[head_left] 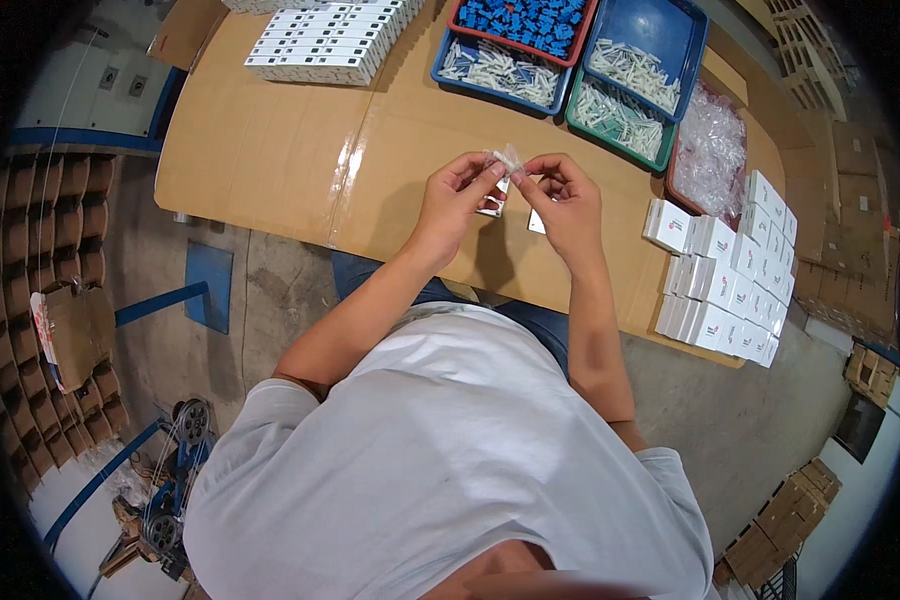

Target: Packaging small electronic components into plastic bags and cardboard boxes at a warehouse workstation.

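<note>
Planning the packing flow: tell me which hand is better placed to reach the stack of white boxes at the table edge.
Probably the right hand. Both hands pinch the small clear bag, but the white boxes lie on the right side, nearer that hand, with bare cardboard between. The left hand would have to cross over.

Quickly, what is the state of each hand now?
Left hand: pinched shut on the small clear plastic bag.
Right hand: pinched shut on the same bag.
</note>
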The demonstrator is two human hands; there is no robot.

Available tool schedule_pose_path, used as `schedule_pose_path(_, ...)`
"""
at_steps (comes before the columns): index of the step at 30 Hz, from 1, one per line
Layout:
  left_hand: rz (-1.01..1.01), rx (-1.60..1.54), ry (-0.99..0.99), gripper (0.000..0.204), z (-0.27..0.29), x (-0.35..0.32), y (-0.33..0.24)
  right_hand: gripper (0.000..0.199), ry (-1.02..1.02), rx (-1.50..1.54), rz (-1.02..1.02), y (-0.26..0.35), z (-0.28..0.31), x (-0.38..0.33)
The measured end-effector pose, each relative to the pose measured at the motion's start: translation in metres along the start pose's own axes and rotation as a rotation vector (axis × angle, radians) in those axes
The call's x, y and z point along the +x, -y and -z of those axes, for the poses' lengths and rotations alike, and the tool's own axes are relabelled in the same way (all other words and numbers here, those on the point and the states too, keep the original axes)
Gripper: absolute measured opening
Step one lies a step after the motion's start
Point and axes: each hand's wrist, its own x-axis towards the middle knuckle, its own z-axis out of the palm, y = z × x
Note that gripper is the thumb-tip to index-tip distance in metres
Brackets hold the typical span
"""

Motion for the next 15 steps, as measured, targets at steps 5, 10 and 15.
schedule_pose_path(5,0.007,0.005,0.005,0.022,0.001,-0.001,0.001,0.009,0.062,-0.114,-0.029,-0.003,0.004,0.001)
schedule_pose_path(10,0.024,0.0,0.02,0.024,0.001,-0.001,-0.001,0.009,0.099,-0.093,0.024,-0.006,0.003,0.003)
schedule_pose_path(15,-0.008,0.024,0.059,0.023,-0.001,-0.002,-0.003,0.014,0.084,-0.093,0.098,-0.007,0.005,0.004)
